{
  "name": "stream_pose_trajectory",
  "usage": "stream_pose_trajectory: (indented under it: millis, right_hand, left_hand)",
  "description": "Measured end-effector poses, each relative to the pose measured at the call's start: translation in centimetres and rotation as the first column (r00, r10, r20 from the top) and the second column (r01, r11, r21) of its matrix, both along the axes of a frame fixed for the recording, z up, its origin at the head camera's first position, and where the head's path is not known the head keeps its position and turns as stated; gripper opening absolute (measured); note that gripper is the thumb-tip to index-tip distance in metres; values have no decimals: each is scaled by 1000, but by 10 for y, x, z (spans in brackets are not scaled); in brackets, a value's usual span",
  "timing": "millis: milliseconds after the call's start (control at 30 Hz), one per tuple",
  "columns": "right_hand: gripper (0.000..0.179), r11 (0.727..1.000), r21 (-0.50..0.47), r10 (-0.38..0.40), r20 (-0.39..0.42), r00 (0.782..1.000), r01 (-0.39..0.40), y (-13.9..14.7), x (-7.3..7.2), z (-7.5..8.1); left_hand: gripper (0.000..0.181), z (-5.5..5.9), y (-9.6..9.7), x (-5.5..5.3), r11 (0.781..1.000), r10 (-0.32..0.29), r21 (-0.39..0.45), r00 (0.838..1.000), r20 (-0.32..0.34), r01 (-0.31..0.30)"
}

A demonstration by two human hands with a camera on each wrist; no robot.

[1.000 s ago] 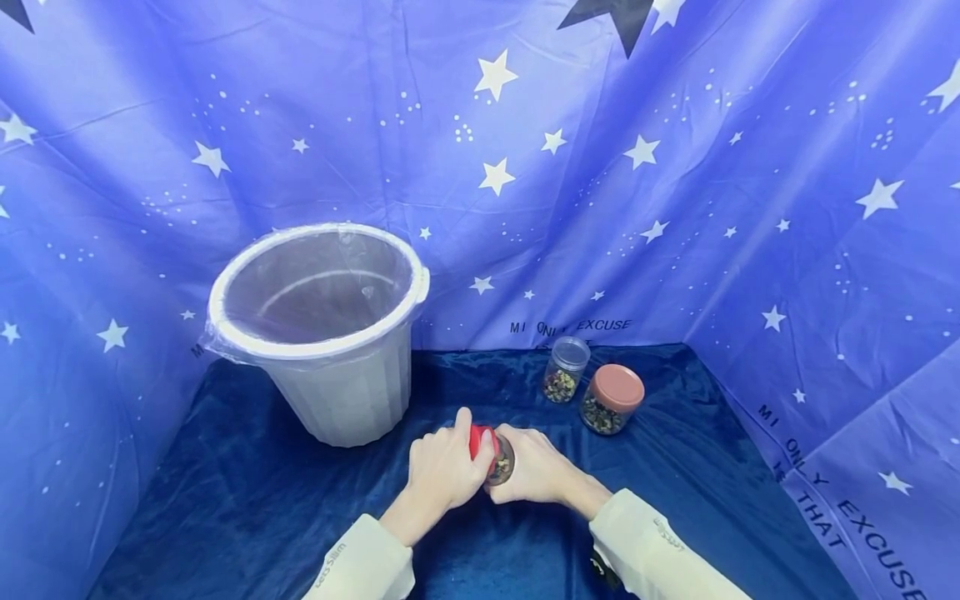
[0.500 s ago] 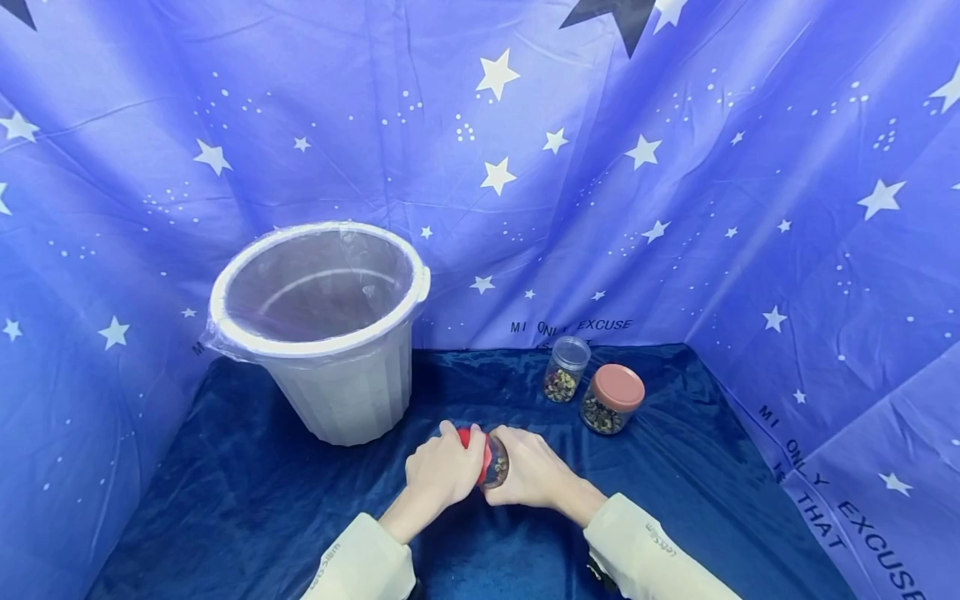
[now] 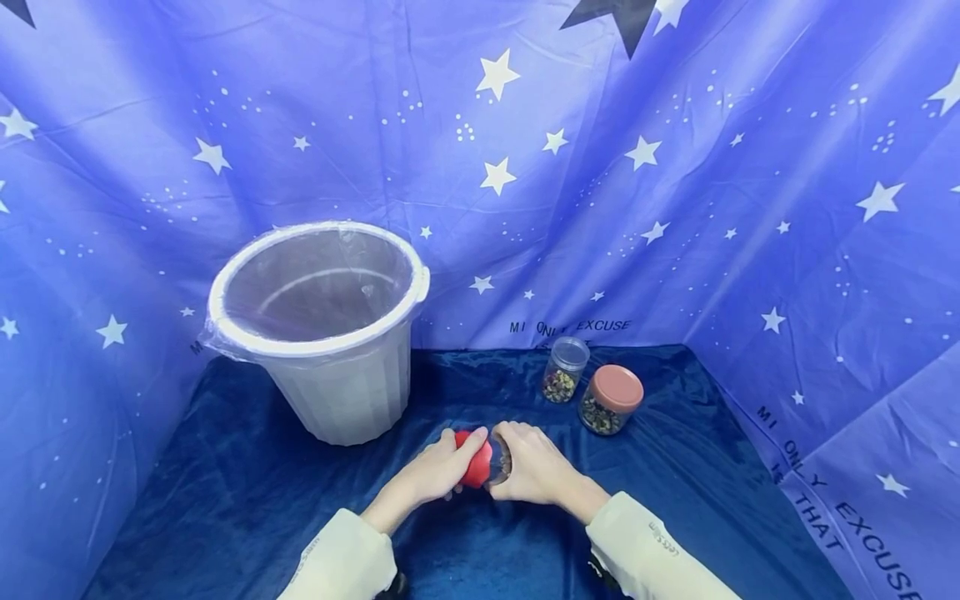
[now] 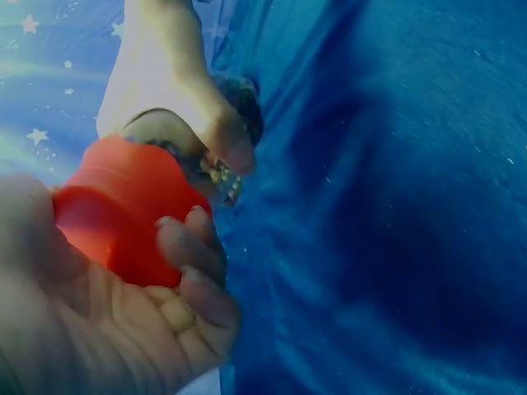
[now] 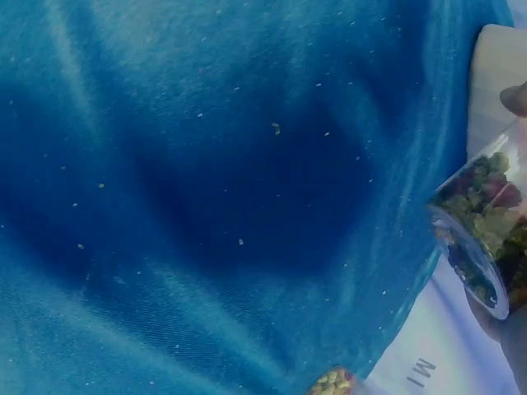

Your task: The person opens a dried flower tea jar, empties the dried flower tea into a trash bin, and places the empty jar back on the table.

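Note:
Over the dark blue cloth, both hands meet at a clear jar [image 3: 500, 468] lying tilted on its side. My right hand [image 3: 534, 467] grips the jar's body from the right; in the right wrist view, the jar [image 5: 486, 202] shows green and reddish dried bits inside. My left hand [image 3: 427, 475] holds a smooth red cap [image 3: 477, 473] at the jar's left end, thumb laid across it. In the left wrist view, my left fingers [image 4: 206, 300] curl round the red cap [image 4: 132, 206], which has a stepped shape. The jar's mouth is hidden.
A large white bucket [image 3: 337, 400] with a clear plastic liner stands at the back left. Behind my right hand are a small clear jar [image 3: 562, 379] of dried bits and a wider jar [image 3: 611, 400] with a pink lid. Star-printed cloth walls enclose the blue cloth [image 3: 480, 550].
My left hand has turned on the red cap and shifted slightly left, leaving more of the cap in view. My right hand stays on the jar, almost where it was.

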State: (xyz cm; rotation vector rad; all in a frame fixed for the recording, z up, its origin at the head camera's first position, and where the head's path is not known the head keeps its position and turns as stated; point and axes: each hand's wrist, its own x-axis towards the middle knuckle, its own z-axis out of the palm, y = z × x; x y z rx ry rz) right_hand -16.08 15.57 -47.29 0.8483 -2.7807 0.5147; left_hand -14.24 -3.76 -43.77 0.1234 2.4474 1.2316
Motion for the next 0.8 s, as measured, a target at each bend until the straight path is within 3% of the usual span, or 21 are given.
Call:
stream_pose_trajectory:
  millis: [33,133,267,367,467,533,567,633,800]
  right_hand:
    - [58,1000,3,-1,13,1000,1,1,0,0]
    - [59,1000,8,-9,30,1000,9,2,-2,-1]
    - [59,1000,-14,-22,40,999,23,2,-3,2]
    - [57,999,-36,-23,67,997,25,2,-5,6]
    - [57,997,-64,-23,117,993,30,3,-7,10]
    - [57,996,-85,-27,156,987,41,5,-8,13]
    - [58,995,-90,-27,170,985,43,6,-8,14]
    - [60,995,-92,-28,193,981,46,8,-9,16]
    - [62,997,-67,-26,227,974,42,10,-10,18]
  left_hand:
    - [94,-1,-2,0,1000,-15,11,1000,-4,15]
    - [86,-3,-4,-1,999,-34,-2,994,-102,34]
    - [60,-3,-3,-4,1000,-22,11,971,-239,25]
    - [56,1,-2,-6,999,-23,27,956,-293,32]
    - [60,5,-5,-6,997,-76,7,942,-326,83]
    - [64,8,-8,-5,989,-143,-28,923,-356,143]
    - [67,9,-11,-4,983,-182,-58,905,-384,173]
    - [71,10,-17,-4,966,-258,-147,848,-463,214]
    - [69,1,-31,-9,910,-402,-366,634,-661,195]
